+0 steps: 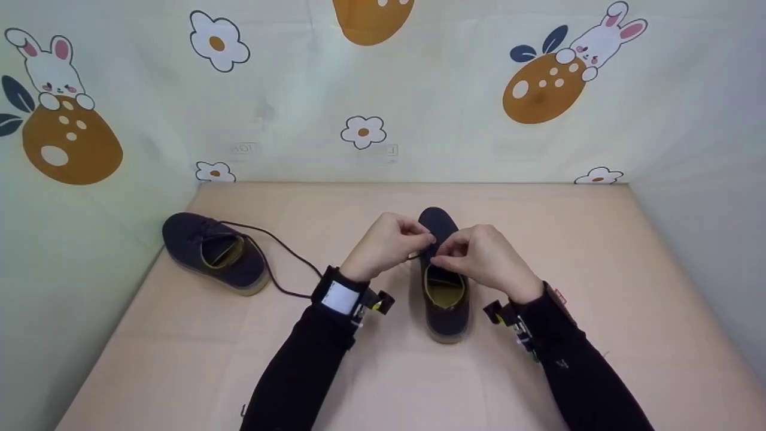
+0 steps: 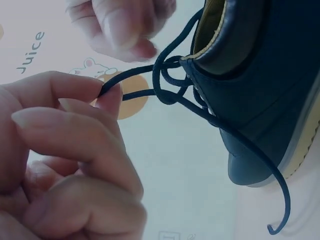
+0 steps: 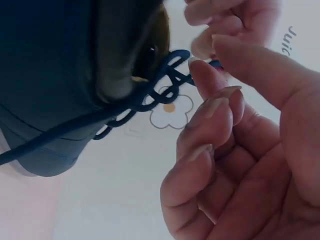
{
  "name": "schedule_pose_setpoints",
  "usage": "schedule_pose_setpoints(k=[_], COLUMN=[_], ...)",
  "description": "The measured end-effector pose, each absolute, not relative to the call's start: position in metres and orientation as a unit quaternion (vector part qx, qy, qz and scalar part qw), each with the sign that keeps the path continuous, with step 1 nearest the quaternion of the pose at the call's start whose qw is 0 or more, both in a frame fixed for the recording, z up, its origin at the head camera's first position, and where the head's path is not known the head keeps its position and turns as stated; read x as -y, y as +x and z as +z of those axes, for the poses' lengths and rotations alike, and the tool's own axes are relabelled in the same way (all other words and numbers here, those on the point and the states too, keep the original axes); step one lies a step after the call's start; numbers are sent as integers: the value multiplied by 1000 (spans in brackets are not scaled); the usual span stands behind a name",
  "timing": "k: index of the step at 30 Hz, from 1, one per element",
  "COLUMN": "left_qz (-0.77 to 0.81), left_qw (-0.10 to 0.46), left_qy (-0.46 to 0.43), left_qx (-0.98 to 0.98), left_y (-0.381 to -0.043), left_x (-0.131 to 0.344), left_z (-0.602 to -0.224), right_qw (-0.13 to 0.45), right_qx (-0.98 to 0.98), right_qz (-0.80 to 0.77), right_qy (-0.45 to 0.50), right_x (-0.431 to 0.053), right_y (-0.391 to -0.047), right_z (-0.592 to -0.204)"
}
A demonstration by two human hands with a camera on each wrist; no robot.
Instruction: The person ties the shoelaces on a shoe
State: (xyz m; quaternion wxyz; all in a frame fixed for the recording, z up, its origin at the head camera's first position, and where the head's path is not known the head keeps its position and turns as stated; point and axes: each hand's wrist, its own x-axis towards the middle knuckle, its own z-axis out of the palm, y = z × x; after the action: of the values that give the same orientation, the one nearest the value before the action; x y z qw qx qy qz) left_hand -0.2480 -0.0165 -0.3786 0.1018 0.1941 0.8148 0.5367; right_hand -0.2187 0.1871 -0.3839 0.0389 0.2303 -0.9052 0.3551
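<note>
A dark navy shoe (image 1: 447, 326) stands in the middle of the table, toe pointing away. Its dark shoelace (image 2: 272, 165) is crossed and looped at the top of the lacing, with one end hanging down the side. My left hand (image 1: 389, 242) pinches a loop of this lace between thumb and index finger, as the left wrist view shows. Close by, over the shoe opening, is my right hand (image 1: 488, 257). Its thumb and index fingertips lie near the lace but apart in the right wrist view, other fingers loosely bent; I see no lace held there.
A second dark shoe (image 1: 185, 242) sits at the left edge of the table (image 1: 574, 239), with long dark laces (image 1: 281, 242) trailing toward my left wrist. Behind the table hangs a printed cloth (image 1: 299, 102) with rabbits and flowers. Both wrists carry strapped cameras.
</note>
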Motion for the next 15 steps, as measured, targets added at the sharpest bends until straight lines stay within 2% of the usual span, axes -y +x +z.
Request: schedule_pose_setpoints(k=[6,15], left_qz=[538,533], left_qw=[106,107], left_qy=[197,201], left_qx=[-812,-815], left_y=[-248,-247], left_x=[16,17], left_z=[-379,-379], right_qw=[57,32], right_qx=[920,917], right_qz=[308,323], right_qy=[237,230], right_x=[-185,-189], right_y=[-220,-220], right_z=[-387,-383])
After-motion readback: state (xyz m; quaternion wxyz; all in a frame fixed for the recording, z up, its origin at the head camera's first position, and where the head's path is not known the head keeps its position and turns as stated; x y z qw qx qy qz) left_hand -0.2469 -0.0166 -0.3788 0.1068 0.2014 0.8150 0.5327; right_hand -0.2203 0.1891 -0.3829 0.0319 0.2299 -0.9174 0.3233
